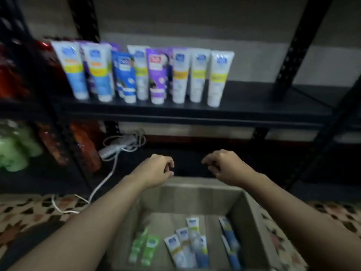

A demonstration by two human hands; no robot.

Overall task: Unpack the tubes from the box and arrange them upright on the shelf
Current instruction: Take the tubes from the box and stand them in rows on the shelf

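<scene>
An open cardboard box (248, 216) sits on the floor below me. Several tubes lie flat on its bottom: two green ones (144, 247) at the left, white-and-blue ones (187, 243) in the middle and blue ones (229, 243) by the right wall. Several tubes (140, 75) stand cap-down in a row on the black shelf (254, 106), white, blue and purple. My left hand (156, 169) and my right hand (224, 165) hover above the box's far edge, fingers loosely curled, holding nothing.
A white power strip with a tangled cable (117, 147) lies on the lower shelf and trails onto the patterned floor (29, 212). Red and orange bottles (86, 147) and green packs (15, 149) fill the left shelving. Black uprights (297, 47) frame the shelf.
</scene>
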